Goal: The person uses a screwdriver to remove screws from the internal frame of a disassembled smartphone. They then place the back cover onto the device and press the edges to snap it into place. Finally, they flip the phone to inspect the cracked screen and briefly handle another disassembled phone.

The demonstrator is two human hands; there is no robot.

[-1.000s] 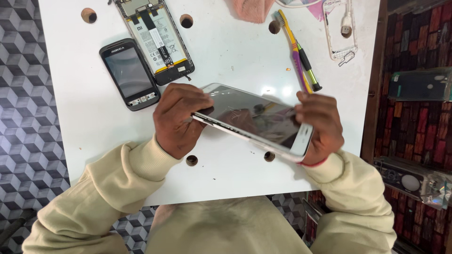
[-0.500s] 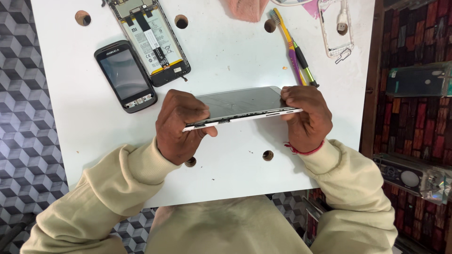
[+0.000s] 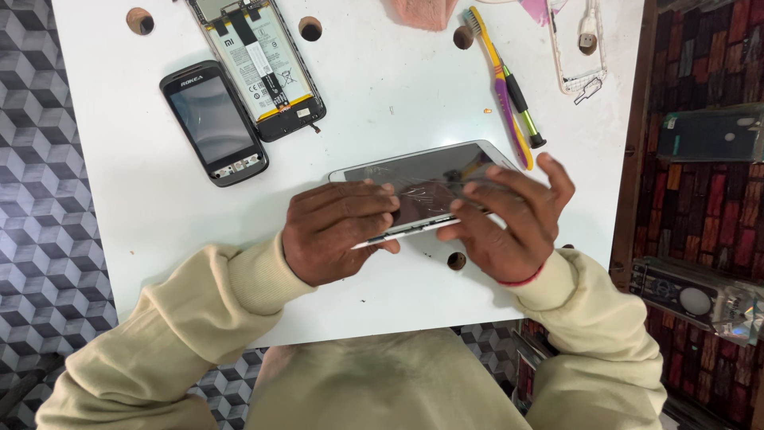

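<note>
Your left hand (image 3: 338,231) and right hand (image 3: 505,219) both clasp the phone (image 3: 426,187) just above the surface (image 3: 382,103). Its glass looks cracked: thin, stiff, fragile. Hold it by the edges, not the screen.

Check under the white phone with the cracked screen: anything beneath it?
Both hands, left hand and right hand, grip the white phone over the white table. Bare tabletop shows around it, with a round hole near its lower edge. Directly beneath is covered.
</note>
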